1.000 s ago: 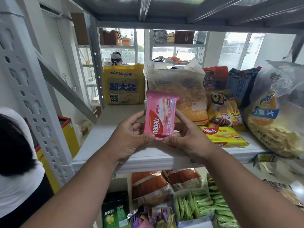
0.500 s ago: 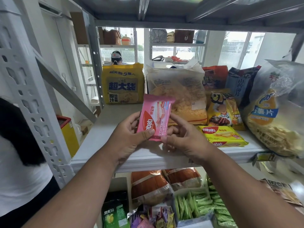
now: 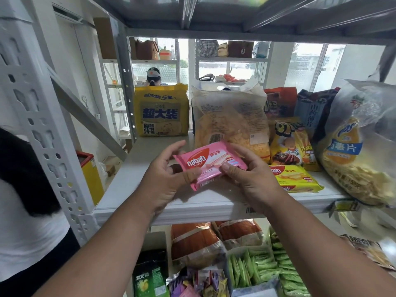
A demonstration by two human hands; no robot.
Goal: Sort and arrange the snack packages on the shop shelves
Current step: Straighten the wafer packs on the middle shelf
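Observation:
A pink Nabati wafer pack (image 3: 209, 162) lies nearly flat, label up, just above the white shelf board (image 3: 137, 168). My left hand (image 3: 165, 181) holds its left end with the thumb on the front edge. My right hand (image 3: 248, 176) pinches the right end, thumb on top and fingers behind. To the right, a yellow Nabati wafer pack (image 3: 293, 177) lies flat on the shelf.
Behind stand a yellow noodle multipack (image 3: 160, 110), a clear bag of noodles (image 3: 231, 118), chip bags (image 3: 291, 140) and a big crisp bag (image 3: 360, 146). The lower shelf holds bread bags (image 3: 197, 243) and green packets (image 3: 265, 266). A person in white (image 3: 25, 221) stands left.
The pink pack has turned from upright to lying nearly horizontal, label facing up, and has dropped closer to the shelf. Both hands have stayed on it.

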